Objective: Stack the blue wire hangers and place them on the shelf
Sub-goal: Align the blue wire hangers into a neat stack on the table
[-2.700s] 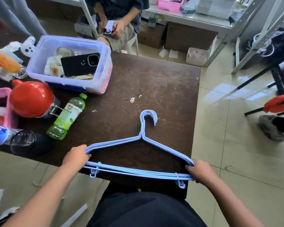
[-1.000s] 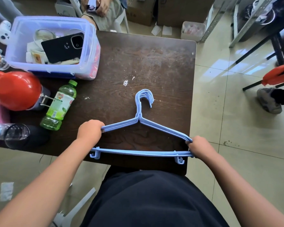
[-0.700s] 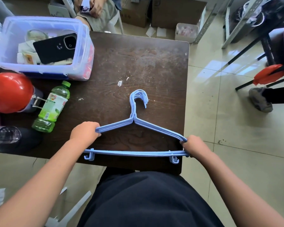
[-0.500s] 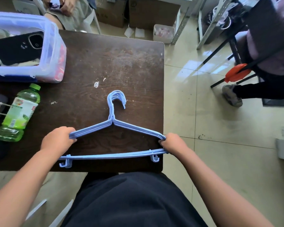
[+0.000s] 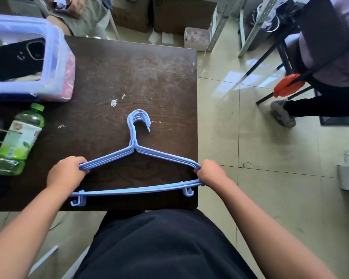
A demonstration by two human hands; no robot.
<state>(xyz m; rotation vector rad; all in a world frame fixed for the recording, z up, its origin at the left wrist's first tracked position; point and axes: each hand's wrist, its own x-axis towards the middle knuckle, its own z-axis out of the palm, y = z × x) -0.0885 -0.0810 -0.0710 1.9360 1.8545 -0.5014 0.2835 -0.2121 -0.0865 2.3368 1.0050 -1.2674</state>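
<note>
**Hangers gathered at table's near edge, shelf trip yet to come**

Hangers (image 5: pixel 137 156) of blue wire, several nested into one bundle, lie at the near edge of a dark wooden table (image 5: pixel 149 73), close to its near right corner, hooks pointing toward the far edge. The left hand (image 5: pixel 66 175) has its fingers curled shut around the left shoulder of the bundle; the right hand (image 5: pixel 209 172) is closed around the right shoulder, which sits at the table's right edge. Whether the bundle rests on the wood or is lifted just clear cannot be told. Small clips hang from the bottom bars, near each end.

Stacking looks all but finished, since hooks and shoulders line up closely; carrying the bundle to a shelf appears to be what remains. Metal uprights (image 5: pixel 220 23) beyond the far right corner may belong to a shelf.

Risks lie mostly in the lift. Thin wires could slide against each other and fan apart if either grip slackens, and one hanger might drop. Hanging clips could catch the table's near edge. At the left edge, a green bottle (image 5: pixel 18 141) and a clear plastic box (image 5: pixel 54 63) stand well apart from the bundle.
</note>
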